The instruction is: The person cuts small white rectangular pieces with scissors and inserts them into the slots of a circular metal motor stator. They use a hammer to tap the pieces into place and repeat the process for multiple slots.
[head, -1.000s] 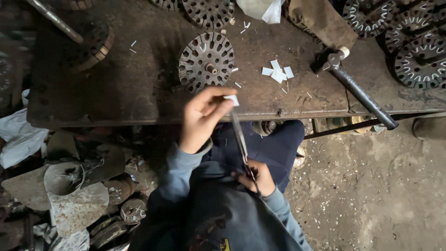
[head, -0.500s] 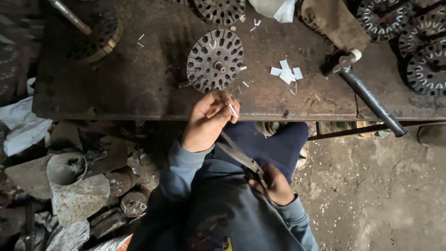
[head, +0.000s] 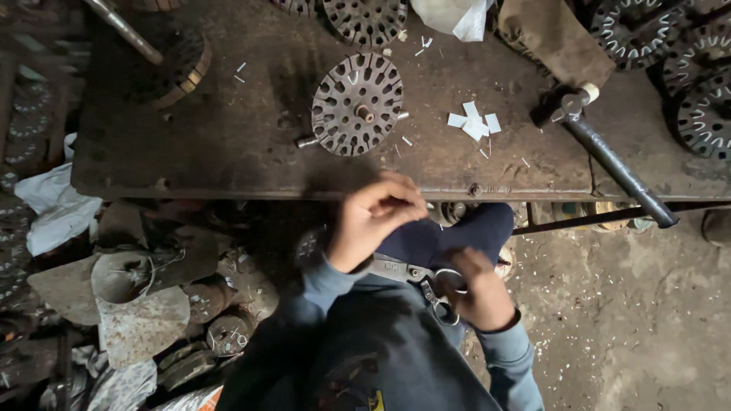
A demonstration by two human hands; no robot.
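My left hand (head: 373, 217) hovers just below the front edge of the dark workbench (head: 228, 152), its fingers pinched together; whether something small sits between them I cannot tell. My right hand (head: 476, 288) rests over my lap with its fingers through the handles of a pair of metal scissors (head: 415, 275), whose blades point left toward my left wrist. On the bench above my hands lies a round slotted metal rotor disc (head: 358, 103) with a short shaft. Small white paper strips (head: 474, 123) lie to its right.
A hammer (head: 605, 152) lies on the bench at right. More slotted discs (head: 700, 84) crowd the far right, and one (head: 365, 19) sits at the top edge. White cloth (head: 457, 15) is beside it. Scrap metal, cans and rags (head: 145, 297) pile on the floor at left.
Both hands have dropped from the bench edge toward my lap. The scissors swung from upright to nearly level. My left hand's white strip is no longer visible.
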